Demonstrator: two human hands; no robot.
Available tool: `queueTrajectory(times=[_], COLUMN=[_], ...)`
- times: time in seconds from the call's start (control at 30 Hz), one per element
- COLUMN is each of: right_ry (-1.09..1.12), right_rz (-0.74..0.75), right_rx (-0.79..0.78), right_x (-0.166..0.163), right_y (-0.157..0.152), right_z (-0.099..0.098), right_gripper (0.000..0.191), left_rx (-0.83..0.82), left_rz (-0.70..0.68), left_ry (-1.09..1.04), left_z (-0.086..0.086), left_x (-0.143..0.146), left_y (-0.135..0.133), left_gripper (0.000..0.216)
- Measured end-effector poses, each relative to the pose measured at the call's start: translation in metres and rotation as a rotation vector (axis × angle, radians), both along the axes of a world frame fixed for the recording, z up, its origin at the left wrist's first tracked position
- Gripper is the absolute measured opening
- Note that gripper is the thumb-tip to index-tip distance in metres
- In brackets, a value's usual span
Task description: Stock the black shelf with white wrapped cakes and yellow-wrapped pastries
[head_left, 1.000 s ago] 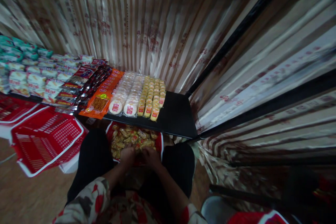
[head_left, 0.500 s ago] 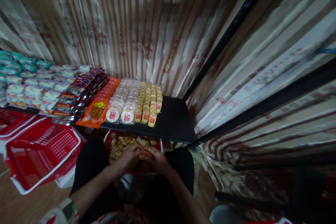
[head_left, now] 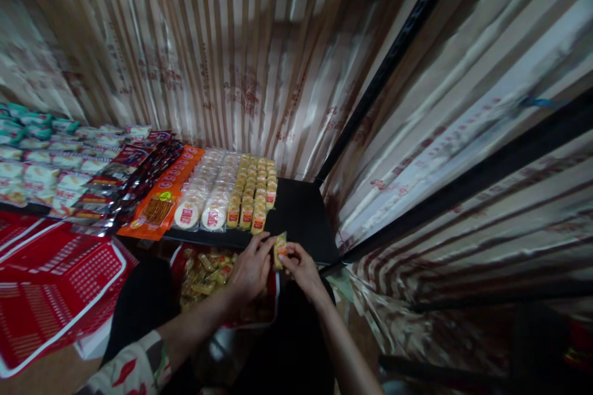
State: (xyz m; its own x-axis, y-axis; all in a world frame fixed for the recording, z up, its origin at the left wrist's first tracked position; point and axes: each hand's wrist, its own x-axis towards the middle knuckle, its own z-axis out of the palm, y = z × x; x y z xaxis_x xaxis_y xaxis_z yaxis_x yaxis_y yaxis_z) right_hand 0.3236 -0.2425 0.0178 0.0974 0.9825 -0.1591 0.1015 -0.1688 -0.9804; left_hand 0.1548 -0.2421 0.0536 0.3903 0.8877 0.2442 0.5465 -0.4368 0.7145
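My right hand [head_left: 300,268] pinches a small yellow wrapped snack cake [head_left: 280,250] with an orange-red label, held upright at the shelf's front edge. Just left of it is my left hand [head_left: 252,268], back upward and fingers curled, fingertips close to the cake's side. What lies under those fingers is hidden. Below my hands, a red basket [head_left: 277,302] with a white rim stands between my knees, full of loose yellow packets [head_left: 204,274]. Rows of matching yellow cakes [head_left: 252,191] are stacked on the black shelf [head_left: 303,213].
Left of the yellow rows lie round white wrapped crackers [head_left: 215,213], an orange snack bag [head_left: 160,203], dark packets [head_left: 125,173] and white packs [head_left: 41,176]. Red baskets [head_left: 60,296] stand at left. Black metal posts [head_left: 384,86] and striped sheeting [head_left: 208,62] enclose the shelf.
Both hands have risen out of the basket toward the shelf's front edge and moved apart slightly. The yellow cake now shows in my right fingers. The view has shifted a little.
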Motion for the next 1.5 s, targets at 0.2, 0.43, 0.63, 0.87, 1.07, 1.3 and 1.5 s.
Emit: queueTrajectory(times=[0.2, 0.43, 0.63, 0.87, 1.07, 1.3, 1.5], right_ry=[0.058, -0.068, -0.275, -0.260, -0.456, -0.621, -0.501], right_rz=[-0.197, -0.233, -0.249, -0.170, -0.210, -0.145, -0.120], right_rx=[0.115, 0.149, 0.164, 0.150, 0.129, 0.155, 0.253], right_x=[-0.002, -0.008, -0.009, -0.010, -0.012, -0.011, -0.008], right_y=[0.050, 0.100, 0.121, 0.135, 0.127, 0.117, 0.116], right_z=[-0.008, -0.028, -0.035, -0.040, -0.030, -0.026, -0.030], right_gripper=[0.043, 0.042, 0.041, 0.044, 0.046, 0.032, 0.029], left_rx=[-0.164, -0.469, -0.514, -0.487, -0.470, -0.502, -0.548], left_rz=[0.126, 0.293, 0.290, 0.311, 0.352, 0.310, 0.285], left_ry=[-0.182, -0.354, -0.460, -0.497, -0.527, -0.595, -0.597], left_z=[-0.014, -0.032, -0.036, -0.046, -0.055, -0.063, -0.054], left_x=[0.041, 0.072, 0.081, 0.084, 0.085, 0.089, 0.091], left_y=[0.004, 0.040, 0.056, 0.070, 0.071, 0.074, 0.078], left_gripper=[0.041, 0.053, 0.057, 0.058, 0.057, 0.056, 0.055])
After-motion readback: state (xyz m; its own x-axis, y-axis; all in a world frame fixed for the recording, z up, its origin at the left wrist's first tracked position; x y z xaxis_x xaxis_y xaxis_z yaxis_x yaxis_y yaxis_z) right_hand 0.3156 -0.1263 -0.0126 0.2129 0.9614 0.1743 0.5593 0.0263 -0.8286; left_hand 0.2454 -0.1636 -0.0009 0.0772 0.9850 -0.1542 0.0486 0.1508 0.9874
